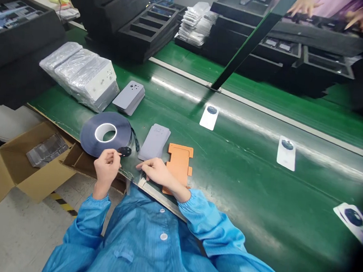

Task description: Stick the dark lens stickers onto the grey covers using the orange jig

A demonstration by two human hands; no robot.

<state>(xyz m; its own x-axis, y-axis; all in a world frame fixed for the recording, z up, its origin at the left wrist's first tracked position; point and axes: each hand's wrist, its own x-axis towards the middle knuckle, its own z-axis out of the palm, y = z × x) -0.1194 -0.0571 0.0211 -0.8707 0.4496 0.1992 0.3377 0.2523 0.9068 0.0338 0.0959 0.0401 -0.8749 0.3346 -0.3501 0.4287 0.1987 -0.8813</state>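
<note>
Between the thumb and fingers of my left hand (pixel 108 164) is the edge of a small black piece with holes (pixel 125 151), beside a large roll of dark film (pixel 90 134) with a white core. My right hand (pixel 155 171) has its fingers bent together near the table's front edge; a clear strip seems to run by its fingertips, but whether they grip it is hard to make out. Just beyond this hand lies a stack of grey plates (pixel 155 142). An orange fixture (pixel 178 162) sits partly under my right forearm.
A second grey stack (pixel 130 96) and plastic-wrapped bundles (pixel 80 73) stand at the back left. White cards with dark discs (pixel 209 118) are spaced out rightward. Black trays (pixel 148 26) line the back. An open carton (pixel 27 166) is below left. Another person's hands (pixel 305 6) show top right.
</note>
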